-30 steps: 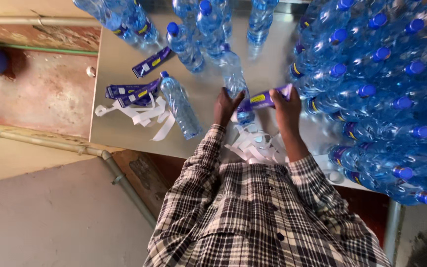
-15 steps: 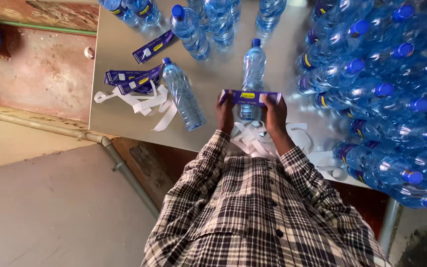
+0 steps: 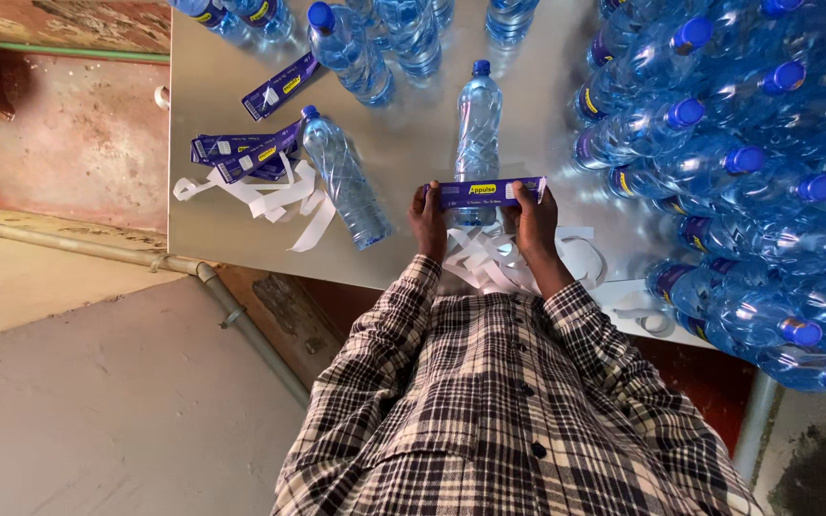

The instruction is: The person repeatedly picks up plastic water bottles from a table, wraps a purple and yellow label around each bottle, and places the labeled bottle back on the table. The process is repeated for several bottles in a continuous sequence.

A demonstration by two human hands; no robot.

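A grey table point(image 3: 241, 67) is standing over a worn concrete floor point(image 3: 69, 401), a heap of capped bottles point(image 3: 767, 162) crowding its right side, while the left hand point(image 3: 428, 222) and right hand point(image 3: 533, 218) are pinching a purple label strip point(image 3: 488, 192) taut by its ends across a bottle point(image 3: 479, 134) standing upright above white paper strips point(image 3: 489, 263).

Both hands, left hand point(image 3: 428, 222) and right hand point(image 3: 534, 222), raised level, fingers pinched.

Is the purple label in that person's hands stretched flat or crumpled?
Stretched flat: the purple label runs straight between left hand and right hand.
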